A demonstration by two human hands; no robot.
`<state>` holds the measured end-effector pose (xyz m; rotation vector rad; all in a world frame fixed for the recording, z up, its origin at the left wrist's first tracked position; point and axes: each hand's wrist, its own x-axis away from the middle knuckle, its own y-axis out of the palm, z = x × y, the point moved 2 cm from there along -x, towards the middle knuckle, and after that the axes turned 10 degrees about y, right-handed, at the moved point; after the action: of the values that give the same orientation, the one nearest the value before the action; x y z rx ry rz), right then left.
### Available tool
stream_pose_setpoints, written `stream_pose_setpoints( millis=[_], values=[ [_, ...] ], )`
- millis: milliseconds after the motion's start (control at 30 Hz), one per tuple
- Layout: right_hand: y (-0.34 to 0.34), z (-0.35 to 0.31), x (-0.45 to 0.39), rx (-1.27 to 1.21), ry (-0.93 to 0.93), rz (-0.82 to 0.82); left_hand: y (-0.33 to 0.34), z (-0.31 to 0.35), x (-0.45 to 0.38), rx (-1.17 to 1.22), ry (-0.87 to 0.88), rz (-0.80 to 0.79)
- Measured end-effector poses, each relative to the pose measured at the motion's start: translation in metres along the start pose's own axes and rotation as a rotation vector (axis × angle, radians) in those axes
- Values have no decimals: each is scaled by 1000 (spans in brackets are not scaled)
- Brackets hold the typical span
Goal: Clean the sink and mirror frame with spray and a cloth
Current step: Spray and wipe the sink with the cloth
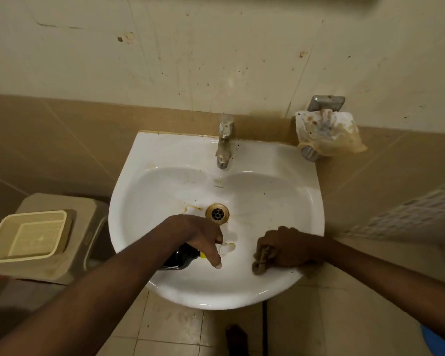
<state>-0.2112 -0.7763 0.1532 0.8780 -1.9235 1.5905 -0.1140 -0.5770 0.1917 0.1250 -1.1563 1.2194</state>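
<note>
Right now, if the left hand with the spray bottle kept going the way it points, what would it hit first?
The left hand holds the spray bottle with its nozzle toward the right. Going straight on, it would probably cross bare sink basin and meet the right hand gripping the cloth first, though depth is unclear.

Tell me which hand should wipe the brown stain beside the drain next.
Probably the right hand: it grips the cloth on the sink rim near the drain. The left hand holds the spray bottle.
</note>
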Motion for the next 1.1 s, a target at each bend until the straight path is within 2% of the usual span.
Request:
stream_pose_setpoints(
  millis=[67,133,200,267,333,433,533,600,700,800,867,967,1033,1100],
  values=[
    [-6,7,-17,203,116,144,3,-2,-6,-26,7,12],
    [-22,19,-36,454,183,437,2,-7,-12,-86,17,64],
    [-46,28,-50,751,156,685,-2,-15,-13,-114,13,130],
    [-60,33,-60,991,99,835,-7,-25,-14,-137,-6,179],
    [-60,37,-68,1060,30,896,-9,-34,-14,-189,-31,235],
    [-53,46,-52,958,-87,911,-9,-43,-11,-296,-38,304],
    [-53,51,-40,914,-86,970,-12,-55,-4,-339,-57,317],
    [-62,38,-57,1000,-93,1044,-14,-62,0,-358,-80,351],
    [-66,-5,-103,1076,-255,1118,-20,-66,4,-440,-141,415],
    [-60,-12,-112,1046,-316,1162,-30,-71,6,-469,-209,364],
    [-62,5,-96,1035,-267,1173,-34,-74,8,-462,-235,334],
    [-74,23,-75,991,-215,1296,-34,-73,9,-511,-228,335],
    [-79,6,-88,1064,-337,1292,-35,-69,14,-543,-235,356],
    [-81,-32,-113,1084,-382,1277,-37,-72,23,-527,-268,356]
  ],
)
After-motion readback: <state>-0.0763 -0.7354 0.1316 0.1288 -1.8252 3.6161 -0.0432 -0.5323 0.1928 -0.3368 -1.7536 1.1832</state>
